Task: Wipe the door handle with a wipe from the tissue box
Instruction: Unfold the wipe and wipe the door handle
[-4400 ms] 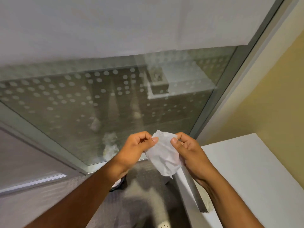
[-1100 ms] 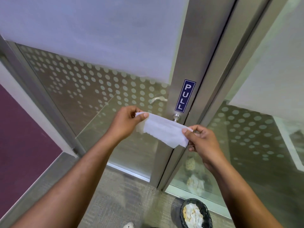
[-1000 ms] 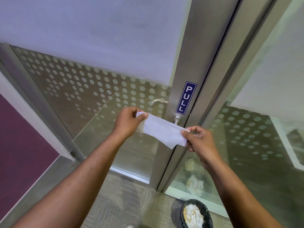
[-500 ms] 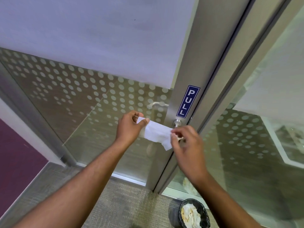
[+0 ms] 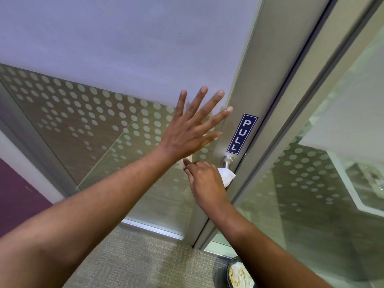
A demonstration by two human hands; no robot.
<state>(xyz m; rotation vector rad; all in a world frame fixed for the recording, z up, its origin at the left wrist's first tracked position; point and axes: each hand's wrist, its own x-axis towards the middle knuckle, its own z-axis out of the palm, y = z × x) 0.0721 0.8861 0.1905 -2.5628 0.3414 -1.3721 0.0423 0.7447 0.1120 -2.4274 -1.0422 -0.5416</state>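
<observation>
The right hand (image 5: 204,180) closes its grip around the white wipe (image 5: 227,177), pressing it onto the door handle (image 5: 226,161) just below the blue PULL sign (image 5: 242,133). The left hand (image 5: 190,129) is spread wide with fingers splayed, holding nothing, raised against the frosted glass door (image 5: 116,59) above the handle.

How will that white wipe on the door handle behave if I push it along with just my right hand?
The wipe is probably floppy: it drapes and bunches under the right hand. It looks thin and light, so it may slide or slip off the smooth metal door handle unless pressed firmly. The left hand is spread open, not steadying it.
</observation>
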